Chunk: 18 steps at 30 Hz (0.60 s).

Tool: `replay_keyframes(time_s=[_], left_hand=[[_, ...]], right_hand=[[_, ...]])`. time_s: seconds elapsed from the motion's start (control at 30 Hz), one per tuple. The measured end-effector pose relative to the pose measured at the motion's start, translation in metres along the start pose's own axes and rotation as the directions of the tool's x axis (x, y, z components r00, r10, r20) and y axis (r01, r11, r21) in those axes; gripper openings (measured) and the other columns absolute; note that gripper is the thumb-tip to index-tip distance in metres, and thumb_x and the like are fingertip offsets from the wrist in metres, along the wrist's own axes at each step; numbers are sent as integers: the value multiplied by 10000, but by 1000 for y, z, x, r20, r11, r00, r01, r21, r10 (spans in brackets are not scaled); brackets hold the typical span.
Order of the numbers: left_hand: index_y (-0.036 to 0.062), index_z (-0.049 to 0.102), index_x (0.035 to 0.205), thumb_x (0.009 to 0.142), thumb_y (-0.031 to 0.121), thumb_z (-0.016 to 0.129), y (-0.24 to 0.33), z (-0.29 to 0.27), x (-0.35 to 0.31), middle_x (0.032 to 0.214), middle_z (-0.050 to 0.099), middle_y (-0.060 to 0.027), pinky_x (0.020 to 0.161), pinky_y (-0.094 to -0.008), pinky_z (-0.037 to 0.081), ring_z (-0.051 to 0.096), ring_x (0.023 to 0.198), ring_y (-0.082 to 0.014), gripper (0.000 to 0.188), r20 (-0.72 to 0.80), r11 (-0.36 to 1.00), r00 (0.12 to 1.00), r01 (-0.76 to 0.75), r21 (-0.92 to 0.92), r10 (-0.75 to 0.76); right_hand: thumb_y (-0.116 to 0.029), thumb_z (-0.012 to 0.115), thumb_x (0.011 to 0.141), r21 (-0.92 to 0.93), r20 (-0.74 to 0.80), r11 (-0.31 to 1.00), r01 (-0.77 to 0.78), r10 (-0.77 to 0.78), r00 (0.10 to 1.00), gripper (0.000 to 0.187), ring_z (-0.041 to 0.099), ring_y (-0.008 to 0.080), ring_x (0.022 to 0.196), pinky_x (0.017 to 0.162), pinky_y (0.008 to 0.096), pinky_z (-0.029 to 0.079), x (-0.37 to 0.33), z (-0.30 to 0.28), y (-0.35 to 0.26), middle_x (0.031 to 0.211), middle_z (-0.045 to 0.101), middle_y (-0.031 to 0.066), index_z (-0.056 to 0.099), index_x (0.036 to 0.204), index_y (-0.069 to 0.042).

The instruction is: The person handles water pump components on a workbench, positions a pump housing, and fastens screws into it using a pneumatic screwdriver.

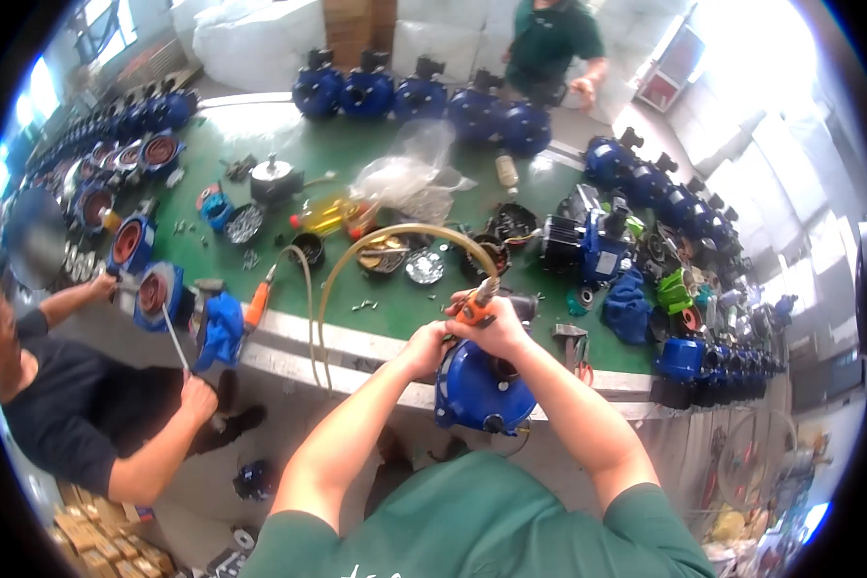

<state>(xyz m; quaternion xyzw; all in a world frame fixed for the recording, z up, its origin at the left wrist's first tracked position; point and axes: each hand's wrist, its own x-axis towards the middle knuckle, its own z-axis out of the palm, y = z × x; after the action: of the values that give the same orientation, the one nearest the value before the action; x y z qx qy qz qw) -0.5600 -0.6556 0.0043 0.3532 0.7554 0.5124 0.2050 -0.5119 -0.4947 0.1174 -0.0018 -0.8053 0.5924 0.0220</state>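
Note:
My right hand (493, 328) is wrapped round an orange air screwdriver (476, 310). A yellowish hose (395, 231) loops from the tool's top end back over the bench. Just left of it, my left hand (428, 349) is closed close to the tool. What its fingers hold is hidden. Both hands are above a round blue pump housing (482, 390) at the bench's near edge. The tool's tip and its contact with the housing cannot be made out.
Bowls of loose screws (424, 266), a clear plastic bag (405, 178) and a motor pump (588, 246) lie on the green bench (366, 328). Blue housings (420, 96) line its far edge. A co-worker (77, 385) works at left; another person (554, 48) stands across the bench.

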Motion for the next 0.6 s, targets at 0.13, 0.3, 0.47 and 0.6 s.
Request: replay_keyframes(time_s=[0.13, 0.3, 0.47, 0.6], left_hand=[[52, 663, 1175, 896, 27, 642, 0, 2, 3, 1079, 705, -173, 896, -402, 525, 678, 1040, -329, 281, 19, 999, 999, 40, 20, -40], [78, 695, 1124, 849, 57, 711, 21, -7, 9, 1017, 700, -176, 841, -404, 530, 680, 991, -351, 276, -53, 991, 999, 7, 132, 0], [55, 695, 1099, 843, 60, 742, 4, -10, 15, 982, 726, -127, 839, -369, 535, 704, 940, -254, 260, 46, 994, 996, 75, 83, -79], [52, 691, 1102, 844, 53, 728, 13, -13, 18, 1015, 729, -145, 847, -375, 534, 708, 977, -278, 261, 45, 995, 999, 20, 100, -25]], right_hand=[[-111, 834, 806, -123, 58, 989, 76, -70, 996, 399, 692, 138, 914, 871, 300, 558, -2, -5, 1, 970, 735, 86, 664, 1148, 8], [-102, 818, 811, -36, 131, 998, -50, 54, 990, 532, 664, 131, 989, 929, 303, 533, -5, -24, -1, 1054, 709, 70, 599, 1290, -26], [-104, 803, 827, 51, 181, 994, -95, 85, 980, 561, 643, 125, 969, 902, 294, 530, 1, -26, 3, 1025, 685, 46, 570, 1334, -42], [-88, 795, 834, 169, 197, 968, -184, 150, 969, 532, 634, 127, 969, 902, 289, 519, 1, -27, 7, 1034, 671, 43, 575, 1315, -23]])
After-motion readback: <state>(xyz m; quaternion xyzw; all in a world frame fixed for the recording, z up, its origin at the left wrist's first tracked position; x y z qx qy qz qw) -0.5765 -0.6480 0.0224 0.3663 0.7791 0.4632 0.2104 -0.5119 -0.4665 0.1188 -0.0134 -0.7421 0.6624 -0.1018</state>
